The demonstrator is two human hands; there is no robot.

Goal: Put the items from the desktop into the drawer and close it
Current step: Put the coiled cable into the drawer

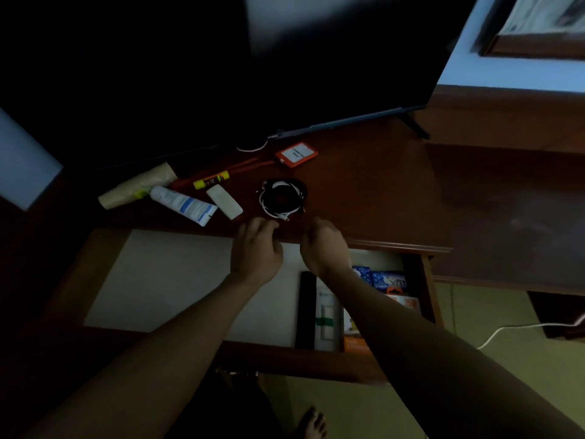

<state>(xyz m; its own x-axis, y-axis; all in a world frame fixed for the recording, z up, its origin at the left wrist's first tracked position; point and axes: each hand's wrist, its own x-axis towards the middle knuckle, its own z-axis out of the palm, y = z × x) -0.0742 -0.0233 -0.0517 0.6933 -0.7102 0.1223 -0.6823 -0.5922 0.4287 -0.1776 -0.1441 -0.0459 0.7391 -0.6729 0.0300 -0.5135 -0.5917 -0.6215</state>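
Item: cable coil (282,198), on desktop (364,198), just beyond both hands. Left hand (256,248) & right hand (326,248): fingers loosely curled, empty. Drawer (414,280) open below. Step: reaching for coil; next needs a two-hand lift, probably.

The whole scene was dim and soft with blur. The screen (221,74) ran off the top and left edges. The tag (296,155) bore print too small to read, as did the tube (183,205). The right hand (326,248) and its forearm covered part of the boxes (386,280) in the drawer (424,286), whose labels were unreadable. Fingertips of both hands blurred at the desk edge (395,243), so whether the left hand (256,251) touched the cable coil (281,198) could not be told. The picture frame (538,36) was cut by the right edge.
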